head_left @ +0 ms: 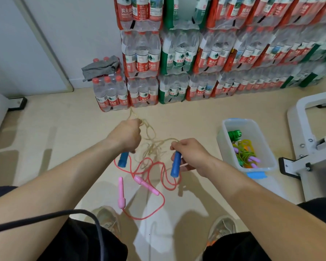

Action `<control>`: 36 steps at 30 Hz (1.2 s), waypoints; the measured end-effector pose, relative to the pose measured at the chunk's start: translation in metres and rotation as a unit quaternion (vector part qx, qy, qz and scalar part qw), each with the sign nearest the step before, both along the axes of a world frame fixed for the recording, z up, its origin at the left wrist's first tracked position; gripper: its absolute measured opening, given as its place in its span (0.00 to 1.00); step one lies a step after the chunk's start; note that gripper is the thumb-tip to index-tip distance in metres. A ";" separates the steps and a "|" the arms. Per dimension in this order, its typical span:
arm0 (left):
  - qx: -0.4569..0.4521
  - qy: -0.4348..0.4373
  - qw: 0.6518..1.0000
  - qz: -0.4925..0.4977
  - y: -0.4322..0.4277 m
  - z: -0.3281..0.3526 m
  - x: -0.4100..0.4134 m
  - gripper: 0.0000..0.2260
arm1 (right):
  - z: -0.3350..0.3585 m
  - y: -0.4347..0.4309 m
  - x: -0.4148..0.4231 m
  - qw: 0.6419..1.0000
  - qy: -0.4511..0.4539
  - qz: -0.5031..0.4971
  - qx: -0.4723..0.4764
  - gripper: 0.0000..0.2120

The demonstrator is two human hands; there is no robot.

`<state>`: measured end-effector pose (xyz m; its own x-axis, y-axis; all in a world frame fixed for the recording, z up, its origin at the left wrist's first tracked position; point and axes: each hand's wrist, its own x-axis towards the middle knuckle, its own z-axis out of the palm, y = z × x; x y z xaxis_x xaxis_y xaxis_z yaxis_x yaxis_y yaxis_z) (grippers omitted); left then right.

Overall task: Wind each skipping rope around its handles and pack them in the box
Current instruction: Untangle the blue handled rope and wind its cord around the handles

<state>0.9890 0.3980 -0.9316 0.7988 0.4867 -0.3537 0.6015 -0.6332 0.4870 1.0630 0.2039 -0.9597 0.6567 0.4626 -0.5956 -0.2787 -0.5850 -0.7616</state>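
My left grip [126, 136] and right grip [191, 153] each clasp a blue handle [123, 160], pointing downward. The tan rope [152, 146] hangs tangled between them.

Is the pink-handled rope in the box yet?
No, the pink-handled rope lies unwound on the floor outside the box; the left hand and right hand hold the blue handles.

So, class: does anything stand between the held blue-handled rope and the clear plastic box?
Nothing visible: bare floor separates the blue-handled beige rope in the right hand from the clear plastic box. The pink-handled red rope lies left of that path.
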 end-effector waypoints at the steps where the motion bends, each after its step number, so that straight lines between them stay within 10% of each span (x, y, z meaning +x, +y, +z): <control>1: 0.038 0.039 0.998 -0.023 0.001 -0.004 -0.002 0.16 | 0.004 -0.001 0.001 1.000 0.001 -0.010 0.009 0.16; 9: 0.079 0.025 0.996 -0.041 -0.012 0.012 0.007 0.10 | 0.023 0.006 -0.002 0.995 -0.008 -0.073 0.074 0.22; 13: -0.109 -0.034 0.993 0.031 -0.032 0.034 0.013 0.14 | 0.039 0.019 -0.009 0.992 -0.041 -0.097 0.075 0.21; 21: -0.477 -0.149 0.854 0.145 -0.049 0.075 -0.004 0.13 | 0.090 0.010 -0.024 0.992 -0.032 -0.052 0.109 0.12; 36: -0.481 -0.183 0.847 0.129 -0.064 0.062 -0.016 0.11 | 0.067 0.005 -0.014 0.986 -0.068 0.026 0.148 0.09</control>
<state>0.9733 0.3339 -0.8694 0.8521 0.2880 -0.4369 0.3561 0.2927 0.8874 1.0492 0.2085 -0.8927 0.6917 0.6382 -0.3381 -0.1383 -0.3424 -0.9293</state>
